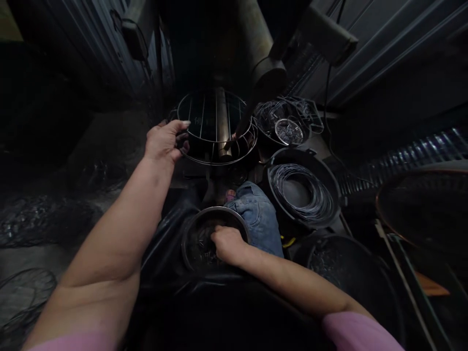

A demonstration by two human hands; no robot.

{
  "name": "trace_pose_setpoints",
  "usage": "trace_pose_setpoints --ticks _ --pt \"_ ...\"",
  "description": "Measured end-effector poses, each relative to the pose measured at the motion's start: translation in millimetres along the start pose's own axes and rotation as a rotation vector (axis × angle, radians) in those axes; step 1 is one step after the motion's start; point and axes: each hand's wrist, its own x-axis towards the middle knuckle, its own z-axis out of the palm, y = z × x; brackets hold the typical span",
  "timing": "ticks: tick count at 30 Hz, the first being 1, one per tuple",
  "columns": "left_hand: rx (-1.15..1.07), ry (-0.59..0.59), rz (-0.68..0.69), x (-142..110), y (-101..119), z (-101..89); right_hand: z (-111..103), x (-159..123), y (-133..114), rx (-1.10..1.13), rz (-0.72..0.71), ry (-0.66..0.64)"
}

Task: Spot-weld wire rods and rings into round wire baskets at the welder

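My left hand (166, 140) pinches the left rim of a round wire frame (199, 138), made of two rings joined by straight wires. The frame sits around a horizontal metal bar (221, 122), and a dark pointed rod (243, 122) from above meets its near right part. A metal bowl (186, 243) rests on my lap with small, thin metal pieces (206, 253) inside. My right hand (227, 243) reaches into this bowl with its fingers curled together. What those fingertips hold, if anything, is hidden.
Right of my jeans-clad leg (259, 214) stands a black tub (272, 195) with coiled wire rings (318, 200). Behind it sits a container of wire pieces (270, 117) with a small bowl (288, 131). A thick cylindrical machine arm (258, 39) hangs overhead. A larger dark tub (351, 273) stands at lower right.
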Motion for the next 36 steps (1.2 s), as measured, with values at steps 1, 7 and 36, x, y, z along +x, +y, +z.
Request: trace_pose_setpoints --ticks 1,7,36 --pt "-0.004 -0.019 0.028 -3.5 -1.1 -2.2 -1.2 -1.4 3.0 0.002 0.008 0.008" --pt "-0.062 0.066 0.093 -29.4 -2.7 -8.4 -1.1 -16.0 19.8 0.102 -0.048 0.044" --pt "-0.151 -0.044 0.179 -60.1 -17.4 -1.8 -116.0 28.2 59.3 1.073 -0.008 1.303"
